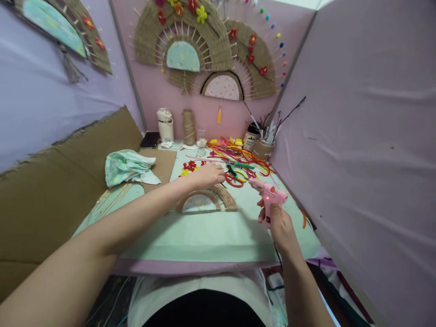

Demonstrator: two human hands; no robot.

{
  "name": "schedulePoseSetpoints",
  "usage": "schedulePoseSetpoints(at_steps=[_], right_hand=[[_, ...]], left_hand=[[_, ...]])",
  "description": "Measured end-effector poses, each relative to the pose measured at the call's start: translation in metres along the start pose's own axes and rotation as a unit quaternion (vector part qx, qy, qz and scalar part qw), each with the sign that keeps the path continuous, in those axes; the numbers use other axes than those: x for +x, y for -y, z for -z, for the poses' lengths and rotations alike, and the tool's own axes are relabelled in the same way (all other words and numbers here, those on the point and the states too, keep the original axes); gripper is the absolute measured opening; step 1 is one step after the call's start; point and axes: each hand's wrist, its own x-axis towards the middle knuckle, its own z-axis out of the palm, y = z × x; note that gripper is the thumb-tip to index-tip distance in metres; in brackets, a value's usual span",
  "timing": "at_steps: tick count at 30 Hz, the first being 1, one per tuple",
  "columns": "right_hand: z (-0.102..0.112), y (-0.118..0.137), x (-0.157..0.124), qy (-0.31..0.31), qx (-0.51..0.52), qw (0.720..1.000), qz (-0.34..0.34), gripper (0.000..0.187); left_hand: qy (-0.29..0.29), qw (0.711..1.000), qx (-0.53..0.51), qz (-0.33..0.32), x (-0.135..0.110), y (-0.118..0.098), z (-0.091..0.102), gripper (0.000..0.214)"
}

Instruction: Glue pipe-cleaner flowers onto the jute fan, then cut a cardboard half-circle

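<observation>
My right hand (279,226) is wrapped round the handle of a pink hot glue gun (269,194), whose nozzle points up and to the left. A small light glows on its body. My left hand (209,176) reaches over the back of a small half-round fan (227,198) wound with brown twine, with a pale patterned centre. The left fingers are bent close together, and whatever is between them is hidden. Just right of that hand lie red-handled scissors (234,180) and green-handled pliers (244,165). Red flowers (190,165) lie behind my left wrist.
Coloured pipe cleaners (247,156) spread across the back right. Along the back stand a white bottle (165,126), a twine spool (188,127) and a pot of brushes and twigs (263,149). A crumpled cloth (127,167) lies left, beside a cardboard panel (71,181). Finished fans (214,45) hang behind.
</observation>
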Motion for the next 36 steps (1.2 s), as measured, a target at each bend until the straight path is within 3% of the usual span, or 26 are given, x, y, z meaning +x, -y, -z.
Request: schedulePoseSetpoints(at_steps=[6, 12, 15, 18, 21, 25, 31, 34, 36], right_hand=[[0.010, -0.003, 0.003, -0.026, -0.004, 1.000, -0.008, 0.062], [0.018, -0.013, 0.006, -0.048, 0.015, 0.999, -0.004, 0.059], [0.020, -0.018, 0.007, -0.056, 0.011, 0.998, -0.004, 0.059], [0.022, -0.021, 0.008, -0.059, 0.008, 0.998, -0.003, 0.059], [0.025, -0.022, 0.010, -0.065, 0.003, 0.998, -0.009, 0.061], [0.032, -0.027, 0.015, -0.087, 0.019, 0.996, -0.008, 0.062], [0.054, -0.035, 0.037, -0.115, -0.070, 0.991, -0.013, 0.066], [0.061, -0.042, 0.056, -0.109, -0.222, 0.969, 0.026, 0.064], [0.059, -0.048, 0.067, -0.090, -0.351, 0.931, 0.030, 0.060]], left_hand=[[0.054, 0.996, -0.016, -0.063, 0.006, 0.020, -0.005, 0.024], [0.067, 0.984, 0.069, -0.150, 0.008, 0.037, 0.000, 0.024], [0.141, 0.959, 0.165, -0.182, 0.010, 0.036, 0.002, 0.025], [0.205, 0.910, 0.303, -0.194, 0.011, 0.034, 0.002, 0.029], [0.225, 0.875, 0.374, -0.210, 0.011, 0.034, 0.001, 0.029], [0.231, 0.864, 0.394, -0.211, 0.007, 0.036, 0.000, 0.027], [0.212, 0.877, 0.396, -0.172, 0.001, 0.028, 0.005, 0.019], [0.138, 0.894, 0.400, -0.149, -0.008, 0.018, 0.018, 0.021], [0.057, 0.905, 0.405, -0.113, -0.020, 0.012, 0.026, 0.026]])
